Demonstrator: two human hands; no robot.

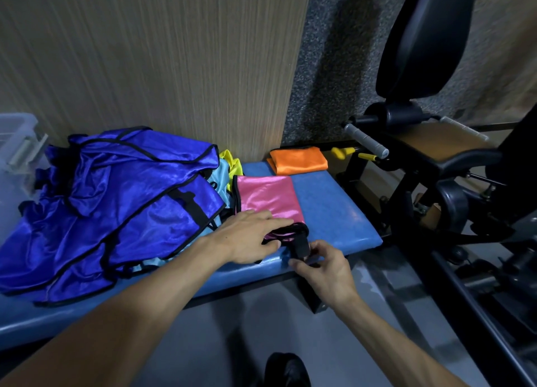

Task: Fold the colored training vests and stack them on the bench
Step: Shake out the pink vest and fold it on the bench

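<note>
Pink vest, half-folded at the worktop's front edge: left hand flat upon it, right hand pinching its black strap; risk of slick fabric sliding off or unfolding if the pressing hand lifts.

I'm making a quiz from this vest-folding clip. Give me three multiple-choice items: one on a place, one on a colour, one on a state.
1. Where does the folded orange satin vest lie?
A. at the far end of the blue padded bench
B. in the clear bin
C. on the floor

2. What colour is the vest under the left hand?
A. yellow
B. pink
C. white

3. What is the right hand doing?
A. hanging idle
B. lying flat on the bench
C. pinching the black strap

Answers: 1 A, it sits by the wall; 2 B, shiny pink satin vest; 3 C, fingertips close on the trim.
</note>
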